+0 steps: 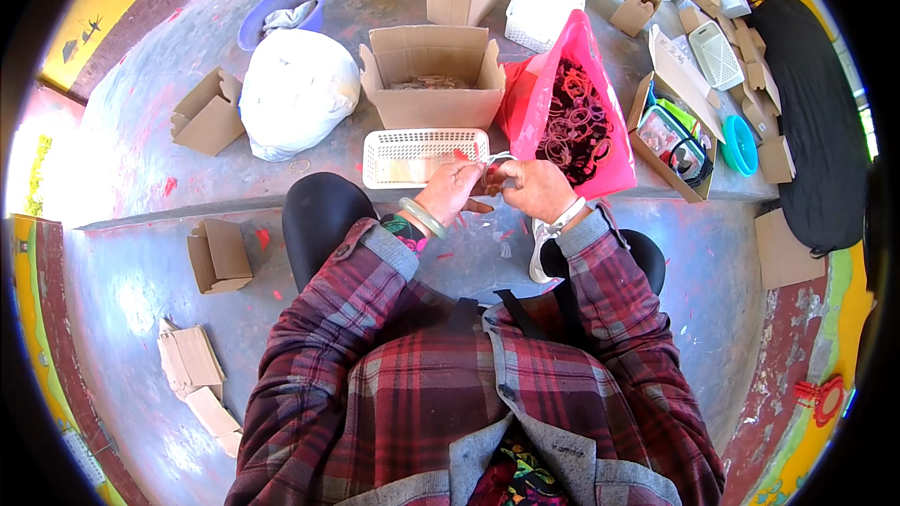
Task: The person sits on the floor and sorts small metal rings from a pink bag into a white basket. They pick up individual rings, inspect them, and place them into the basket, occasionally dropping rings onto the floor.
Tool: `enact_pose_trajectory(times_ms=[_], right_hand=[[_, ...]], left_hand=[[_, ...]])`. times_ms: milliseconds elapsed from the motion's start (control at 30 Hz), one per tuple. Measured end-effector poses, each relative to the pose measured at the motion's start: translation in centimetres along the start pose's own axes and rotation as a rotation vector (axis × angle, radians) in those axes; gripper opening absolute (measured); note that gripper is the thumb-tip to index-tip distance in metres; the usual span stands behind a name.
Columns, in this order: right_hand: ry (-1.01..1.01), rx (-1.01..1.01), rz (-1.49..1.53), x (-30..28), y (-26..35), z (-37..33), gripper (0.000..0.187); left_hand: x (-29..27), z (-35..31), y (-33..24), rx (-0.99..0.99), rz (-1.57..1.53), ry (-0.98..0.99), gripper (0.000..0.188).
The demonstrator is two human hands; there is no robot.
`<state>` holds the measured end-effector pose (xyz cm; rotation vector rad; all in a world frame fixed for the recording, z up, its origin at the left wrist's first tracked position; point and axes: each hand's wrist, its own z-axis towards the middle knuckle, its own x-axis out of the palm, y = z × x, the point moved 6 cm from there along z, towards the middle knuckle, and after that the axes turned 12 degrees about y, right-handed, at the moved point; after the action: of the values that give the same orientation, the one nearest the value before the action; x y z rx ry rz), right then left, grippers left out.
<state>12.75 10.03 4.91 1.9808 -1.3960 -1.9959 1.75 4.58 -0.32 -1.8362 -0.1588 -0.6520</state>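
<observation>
My left hand (pixel 448 193) and my right hand (pixel 536 189) meet in front of me, fingers bent in a pinch. Between the fingertips shows a thin pale band (pixel 502 157), small and partly hidden. Just beyond my left hand lies a white slotted plastic basket (pixel 378 159), with some pale flat pieces and a bit of red in it. To the right of the basket, a bright pink bag (pixel 614 145) gapes, full of dark and pinkish loops (pixel 574 117). Behind the basket stands an open cardboard box (pixel 431 111) with a heap of thin brownish things inside.
A stuffed white sack (pixel 298 94), a purple basin (pixel 246 30) and small open cartons (pixel 211 112) stand left. Farther right are a white basket (pixel 544 9), a carton holding a clear pouch (pixel 689 187) and a turquoise basket (pixel 740 145). A step edge (pixel 187 213) crosses the floor.
</observation>
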Motion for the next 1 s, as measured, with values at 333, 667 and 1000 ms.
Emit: enact_pose_trajectory(times_ms=[333,667,1000], right_hand=[[0.139,0.015,0.032,1.2,-0.1,0.2,0.019],[-0.116,0.252,1.399,1.1,-5.0,-0.4,0.011],[-0.031,0.315,1.907,4.4,-0.6,1.2,0.017]], left_hand=[[0.0,-0.1,0.2,0.016,0.161,-0.018,0.033],[-2.2,-0.6,-3.9,0.331,0.281,-0.277,0.042],[1.3,0.5,-3.3,0.561,-0.134,-0.138,0.050]])
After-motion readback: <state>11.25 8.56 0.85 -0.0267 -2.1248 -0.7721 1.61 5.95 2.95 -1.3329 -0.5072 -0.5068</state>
